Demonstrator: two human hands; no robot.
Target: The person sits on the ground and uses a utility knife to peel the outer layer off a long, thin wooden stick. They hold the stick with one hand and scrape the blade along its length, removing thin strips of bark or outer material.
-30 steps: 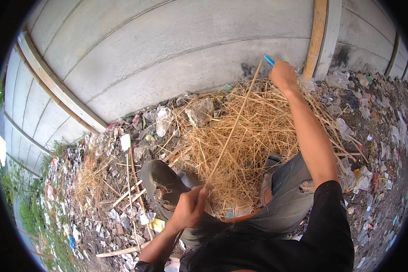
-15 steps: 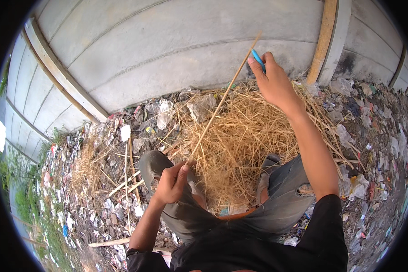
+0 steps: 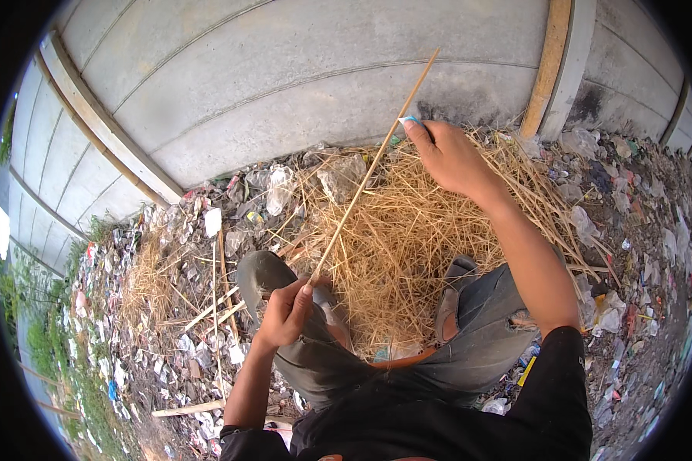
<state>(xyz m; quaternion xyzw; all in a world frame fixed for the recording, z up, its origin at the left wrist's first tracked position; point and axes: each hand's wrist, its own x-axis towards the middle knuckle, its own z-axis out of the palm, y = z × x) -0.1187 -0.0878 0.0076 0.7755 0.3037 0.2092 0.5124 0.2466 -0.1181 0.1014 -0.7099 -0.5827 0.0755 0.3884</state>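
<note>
A long, thin bamboo stick (image 3: 360,189) slants up and away to the right in front of me. My left hand (image 3: 284,313) is closed round its near end, just above my left knee. Its far end points at the wall. My right hand (image 3: 452,160) is closed on a small blue knife (image 3: 410,120), mostly hidden by the fingers. The knife's pale, blade-like end lies at the stick, above its middle; whether it touches cannot be made out.
Between my feet and beyond lies a heap of straw-coloured shavings (image 3: 419,230). Litter (image 3: 638,307) covers the ground on both sides. A grey panel wall (image 3: 323,61) with an upright bamboo pole (image 3: 547,69) rises ahead. Loose sticks (image 3: 221,311) lie by my left knee.
My right hand has come down and nearer along the stick with the blue knife. My left hand has shifted slightly left and nearer, still gripping the stick.
</note>
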